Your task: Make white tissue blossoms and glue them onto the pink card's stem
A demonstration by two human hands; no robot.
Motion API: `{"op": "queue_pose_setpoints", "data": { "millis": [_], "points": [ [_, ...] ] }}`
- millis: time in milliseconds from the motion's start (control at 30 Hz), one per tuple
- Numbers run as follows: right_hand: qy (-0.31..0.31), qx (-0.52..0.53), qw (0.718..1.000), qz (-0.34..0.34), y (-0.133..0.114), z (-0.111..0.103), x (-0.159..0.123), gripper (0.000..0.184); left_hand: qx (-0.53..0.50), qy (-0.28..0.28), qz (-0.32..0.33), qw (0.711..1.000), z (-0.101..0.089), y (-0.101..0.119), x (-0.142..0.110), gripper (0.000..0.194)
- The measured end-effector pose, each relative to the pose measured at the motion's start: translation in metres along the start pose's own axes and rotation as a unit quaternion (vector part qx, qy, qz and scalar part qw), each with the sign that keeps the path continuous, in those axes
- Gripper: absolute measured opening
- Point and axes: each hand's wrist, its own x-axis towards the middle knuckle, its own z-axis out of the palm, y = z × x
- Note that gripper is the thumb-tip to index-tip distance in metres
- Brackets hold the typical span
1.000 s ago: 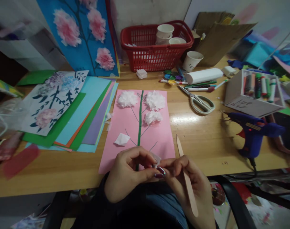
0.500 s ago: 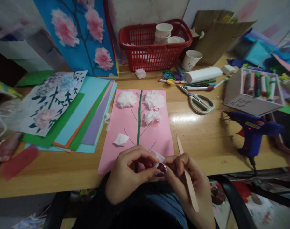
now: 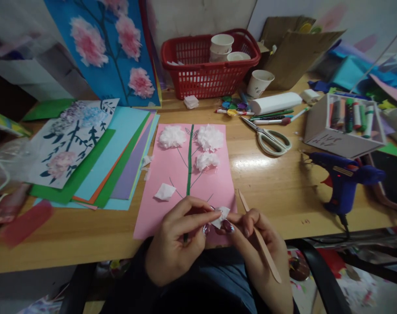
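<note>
3 puffs (image 3: 172,137) done on pink sheet (image 3: 149,213), lower stems (image 3: 208,201) w/o; R hand (image 3: 252,248) fingers pinch tissue (image 3: 224,213) & hold stick (image 3: 266,252); L hand (image 3: 175,237) fingers part-curled at tissue, grip unclear.

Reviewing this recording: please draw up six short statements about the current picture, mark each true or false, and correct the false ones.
1. The left hand touches a small white paper. True.
2. The stick is in the left hand. False: the right hand holds it.
3. Three fluffy white tufts sit on the pink sheet. True.
4. The scissors lie on the pink sheet. False: they lie on the table, beside the sheet.
5. A red light shows on the glue gun. True.
6. The basket is blue. False: it is red.
</note>
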Motion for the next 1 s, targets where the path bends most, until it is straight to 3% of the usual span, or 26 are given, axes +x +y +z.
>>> {"op": "queue_pose_setpoints", "data": {
  "millis": [1000],
  "points": [
    [-0.006,0.005,1.0,0.013,0.0001,0.0001,0.0023,0.03,0.026,0.012,0.01,1.0,0.0012,-0.0005,-0.0009,0.051]
  ]
}}
